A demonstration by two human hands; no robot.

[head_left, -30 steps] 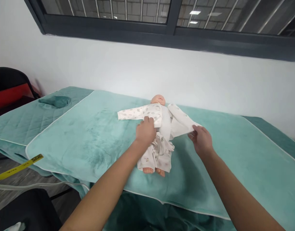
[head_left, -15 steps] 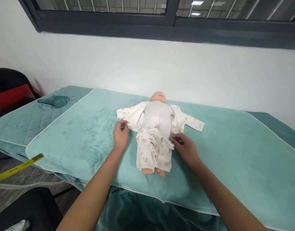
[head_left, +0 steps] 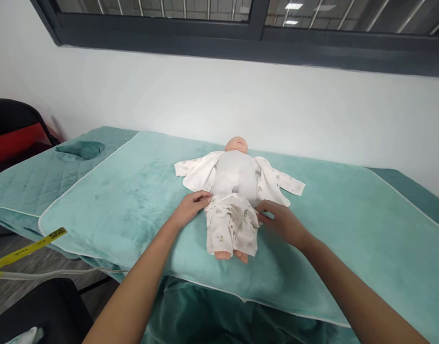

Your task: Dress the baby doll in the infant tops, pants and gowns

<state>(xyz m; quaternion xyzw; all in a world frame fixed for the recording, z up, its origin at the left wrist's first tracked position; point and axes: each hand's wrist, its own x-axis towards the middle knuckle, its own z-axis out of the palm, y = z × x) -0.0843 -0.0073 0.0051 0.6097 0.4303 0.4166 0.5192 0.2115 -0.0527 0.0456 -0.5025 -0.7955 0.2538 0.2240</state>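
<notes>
A baby doll (head_left: pixel 235 173) lies on its back on a teal towel (head_left: pixel 133 205), head toward the wall. Its white printed top (head_left: pixel 200 174) is spread open to both sides, baring the grey torso. White printed trousers (head_left: pixel 231 224) cover the legs, with bare feet poking out at the near end. My left hand (head_left: pixel 191 205) rests at the left side of the trousers' waistband, fingers pinched on the fabric. My right hand (head_left: pixel 279 220) is at the right side of the waistband, fingers curled on the cloth.
The towel covers a quilted teal massage table (head_left: pixel 36 179) with a face hole (head_left: pixel 81 150) at the left end. A white wall runs behind it, under a dark window frame. A black and red chair (head_left: pixel 15 129) stands at the left. A yellow tape (head_left: pixel 26 249) crosses the floor.
The top's flaps, held at first, now lie open. Both hands have moved inward and down from the flaps to the trousers' waistband at the doll's hips.
</notes>
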